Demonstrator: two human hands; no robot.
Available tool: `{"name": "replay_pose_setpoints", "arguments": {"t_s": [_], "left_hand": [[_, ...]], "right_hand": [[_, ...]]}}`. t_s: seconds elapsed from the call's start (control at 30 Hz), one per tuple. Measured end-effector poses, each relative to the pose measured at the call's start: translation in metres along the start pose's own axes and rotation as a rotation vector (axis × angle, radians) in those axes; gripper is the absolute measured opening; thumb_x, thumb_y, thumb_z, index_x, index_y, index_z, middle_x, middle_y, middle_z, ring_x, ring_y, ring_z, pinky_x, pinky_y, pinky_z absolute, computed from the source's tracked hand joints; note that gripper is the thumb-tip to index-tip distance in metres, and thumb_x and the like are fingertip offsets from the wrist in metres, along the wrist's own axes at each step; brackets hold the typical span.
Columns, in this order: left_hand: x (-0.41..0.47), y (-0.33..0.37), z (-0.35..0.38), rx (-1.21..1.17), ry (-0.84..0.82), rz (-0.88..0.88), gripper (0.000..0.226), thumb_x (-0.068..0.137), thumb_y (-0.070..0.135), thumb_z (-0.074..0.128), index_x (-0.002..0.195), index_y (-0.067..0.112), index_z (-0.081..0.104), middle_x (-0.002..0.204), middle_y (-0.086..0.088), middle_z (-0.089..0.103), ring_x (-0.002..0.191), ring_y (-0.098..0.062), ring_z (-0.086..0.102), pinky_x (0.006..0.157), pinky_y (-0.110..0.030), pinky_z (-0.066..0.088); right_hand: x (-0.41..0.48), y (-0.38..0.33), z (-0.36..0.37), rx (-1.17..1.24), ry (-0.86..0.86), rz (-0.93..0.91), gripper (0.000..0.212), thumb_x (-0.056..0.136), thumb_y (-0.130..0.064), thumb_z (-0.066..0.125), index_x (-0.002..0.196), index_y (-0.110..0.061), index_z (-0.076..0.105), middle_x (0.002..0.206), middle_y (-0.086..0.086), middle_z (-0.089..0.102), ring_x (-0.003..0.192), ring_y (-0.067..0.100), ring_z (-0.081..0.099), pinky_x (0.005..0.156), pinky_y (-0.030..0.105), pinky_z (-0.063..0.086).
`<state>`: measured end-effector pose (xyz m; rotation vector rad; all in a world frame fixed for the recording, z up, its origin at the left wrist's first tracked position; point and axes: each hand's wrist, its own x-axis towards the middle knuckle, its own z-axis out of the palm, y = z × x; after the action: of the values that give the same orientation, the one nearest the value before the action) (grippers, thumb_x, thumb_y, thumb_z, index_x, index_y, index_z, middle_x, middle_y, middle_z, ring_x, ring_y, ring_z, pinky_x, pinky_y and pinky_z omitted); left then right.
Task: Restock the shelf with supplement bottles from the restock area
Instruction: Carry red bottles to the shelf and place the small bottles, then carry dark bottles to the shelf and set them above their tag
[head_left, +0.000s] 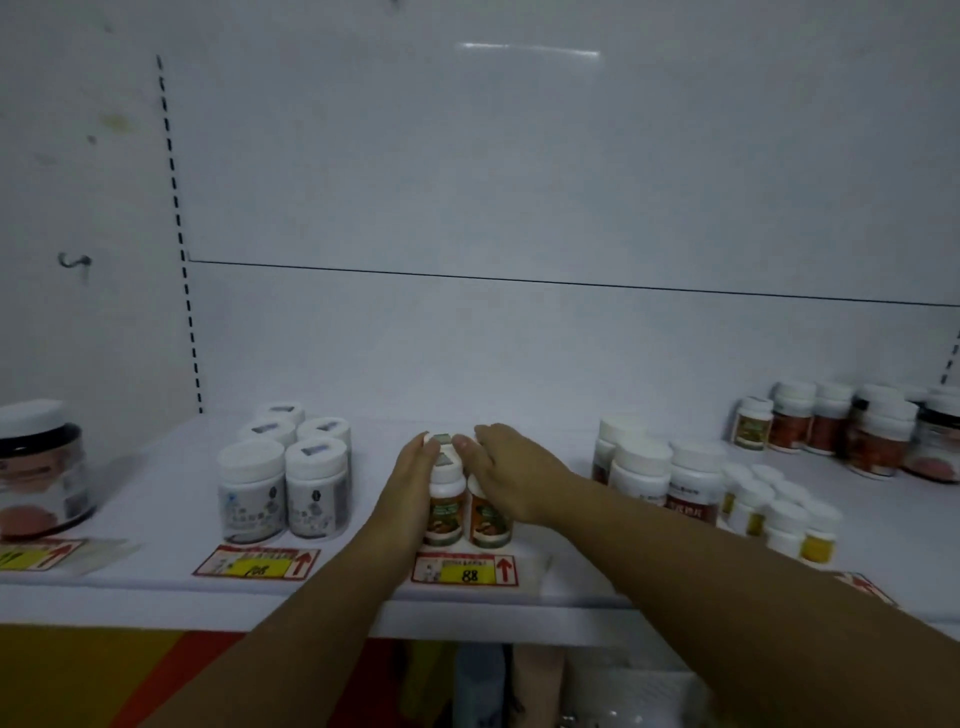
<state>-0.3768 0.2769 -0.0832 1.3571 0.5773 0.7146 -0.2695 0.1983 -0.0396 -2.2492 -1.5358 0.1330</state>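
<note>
A small cluster of white supplement bottles with orange-green labels (445, 512) stands on the white shelf (156, 592), just behind a yellow "88" price tag (466, 571). My left hand (410, 486) lies flat against the left side of the cluster, fingers straight. My right hand (511, 470) presses against the right side and over the caps. Both hands touch the bottles from the sides without wrapping around any one of them. The bottles at the back of the cluster are mostly hidden by my hands.
Several grey-labelled white bottles (285, 478) stand left of the cluster. A dark jar (39, 467) is at the far left. White bottles with red and yellow labels (717, 488) crowd the right, more jars (852, 431) at the back right. The white back panel (519, 338) rises behind.
</note>
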Motion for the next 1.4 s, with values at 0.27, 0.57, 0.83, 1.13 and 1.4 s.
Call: {"name": "replay_pose_setpoints", "arguments": {"t_s": [0.27,0.57,0.83,1.13,1.4], "left_hand": [[-0.037,0.072,0.038,0.705,0.309,0.580,0.040,0.100,0.026,0.037,0.139,0.019,0.039,0.150,-0.002,0.038,0.136,-0.020,0.035,0.104,-0.029,0.028],[-0.044,0.075,0.240,1.070,0.016,0.538,0.051,0.099,0.040,0.032,0.144,0.018,0.035,0.159,-0.001,0.019,0.148,-0.013,-0.001,0.117,-0.039,0.013],[-0.051,0.013,0.446,0.947,-0.271,0.464,0.051,0.095,0.031,0.049,0.143,0.022,0.032,0.153,-0.004,0.031,0.136,-0.020,0.036,0.097,-0.020,0.029],[0.010,-0.050,0.531,0.644,-0.024,0.330,0.031,0.090,0.015,0.056,0.121,0.015,0.057,0.123,-0.004,0.061,0.108,-0.016,0.055,0.088,-0.023,0.039],[0.115,-0.079,0.569,0.465,-0.015,0.020,0.069,0.059,0.027,0.081,0.118,0.012,0.049,0.118,-0.004,0.062,0.107,-0.027,0.061,0.097,-0.043,0.048]], "right_hand": [[-0.032,0.002,-0.079,-0.334,0.171,-0.212,0.064,0.097,-0.050,0.028,0.149,-0.013,0.020,0.160,0.011,0.009,0.148,0.025,0.003,0.117,0.040,0.010],[-0.133,0.171,-0.156,-0.382,0.197,-0.104,0.062,0.096,-0.041,0.041,0.149,-0.015,0.020,0.160,0.011,0.008,0.148,0.025,0.000,0.117,0.042,0.010],[-0.227,0.378,-0.182,-0.301,0.101,0.206,0.067,0.094,-0.045,0.044,0.150,-0.019,0.019,0.161,0.008,0.002,0.148,0.022,0.000,0.119,0.037,0.010],[-0.247,0.472,-0.193,-0.151,0.090,0.300,0.076,0.092,-0.046,0.048,0.151,-0.028,0.003,0.160,0.000,-0.015,0.147,0.018,0.009,0.115,0.031,0.021],[-0.170,0.540,-0.191,0.130,0.229,0.445,0.090,0.086,-0.037,0.058,0.150,-0.026,-0.004,0.161,0.003,-0.008,0.145,0.020,0.017,0.111,0.030,0.027]]}}
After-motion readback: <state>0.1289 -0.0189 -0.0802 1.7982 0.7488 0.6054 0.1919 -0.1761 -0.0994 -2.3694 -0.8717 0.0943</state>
